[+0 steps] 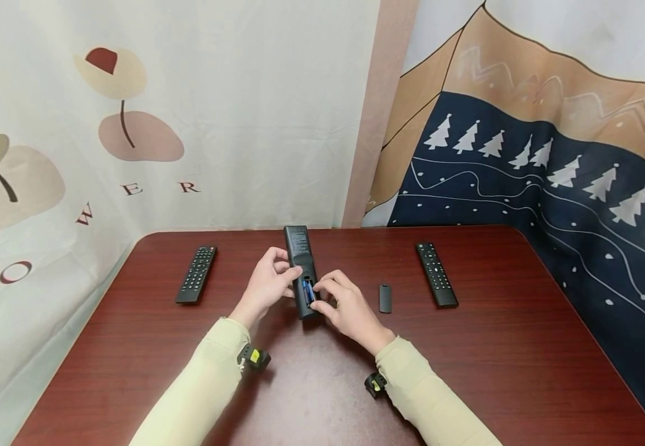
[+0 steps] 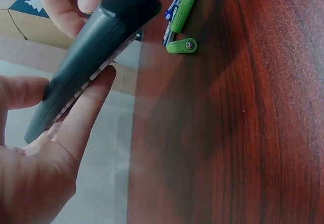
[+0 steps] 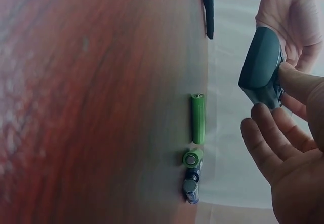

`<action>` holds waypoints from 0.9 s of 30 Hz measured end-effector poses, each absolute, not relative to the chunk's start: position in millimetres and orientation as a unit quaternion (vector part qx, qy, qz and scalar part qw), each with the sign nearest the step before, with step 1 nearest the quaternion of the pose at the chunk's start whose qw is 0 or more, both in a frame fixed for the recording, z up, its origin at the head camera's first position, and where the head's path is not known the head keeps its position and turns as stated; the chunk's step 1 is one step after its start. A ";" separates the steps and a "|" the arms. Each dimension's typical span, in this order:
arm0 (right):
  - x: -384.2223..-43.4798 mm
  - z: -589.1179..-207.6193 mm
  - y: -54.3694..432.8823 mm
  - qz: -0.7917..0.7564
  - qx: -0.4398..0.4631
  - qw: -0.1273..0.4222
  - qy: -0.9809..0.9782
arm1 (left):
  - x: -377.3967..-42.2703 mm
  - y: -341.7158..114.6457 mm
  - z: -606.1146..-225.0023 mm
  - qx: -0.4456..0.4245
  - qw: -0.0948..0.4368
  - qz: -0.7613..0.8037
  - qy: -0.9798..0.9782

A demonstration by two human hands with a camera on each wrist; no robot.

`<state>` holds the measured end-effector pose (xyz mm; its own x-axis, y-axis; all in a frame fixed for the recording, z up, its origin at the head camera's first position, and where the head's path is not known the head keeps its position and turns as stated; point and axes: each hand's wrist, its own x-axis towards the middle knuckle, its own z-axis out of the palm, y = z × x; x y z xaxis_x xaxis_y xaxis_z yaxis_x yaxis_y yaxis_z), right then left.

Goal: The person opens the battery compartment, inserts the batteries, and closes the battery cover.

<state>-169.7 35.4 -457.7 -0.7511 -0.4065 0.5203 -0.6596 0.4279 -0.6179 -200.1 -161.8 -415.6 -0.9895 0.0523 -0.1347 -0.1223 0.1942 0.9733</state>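
Note:
A black remote control (image 1: 299, 248) is tilted with its back up, its battery compartment uncovered and blue batteries (image 1: 308, 291) inside. My left hand (image 1: 265, 282) grips it from the left, thumb on the back near the compartment and fingers beneath the button side, as the left wrist view (image 2: 76, 72) shows the remote's edge. At the compartment's right side, my right hand (image 1: 353, 310) pinches at a blue battery with thumb and index finger; its other fingers are loosely spread in the right wrist view. The small black battery cover (image 1: 385, 298) lies to its right.
Two more black remotes lie buttons up, one remote (image 1: 197, 275) at the left and another remote (image 1: 436, 275) at the right. Green batteries (image 3: 198, 118) and blue batteries (image 3: 192, 189) lie on the wooden table (image 1: 495, 371). Curtains hang behind the table's far edge.

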 end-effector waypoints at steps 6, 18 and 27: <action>-168.8 -457.0 36.1 0.453 0.293 0.116 -0.834 | -200.4 -161.2 -414.4 -0.020 0.069 0.639 0.766; -168.4 -455.4 35.7 0.474 0.259 0.079 -0.838 | -201.8 -161.4 -413.1 -0.004 0.066 0.646 0.761; -168.2 -454.0 35.5 0.469 0.252 0.081 -0.843 | -202.6 -160.8 -413.8 0.002 0.066 0.653 0.754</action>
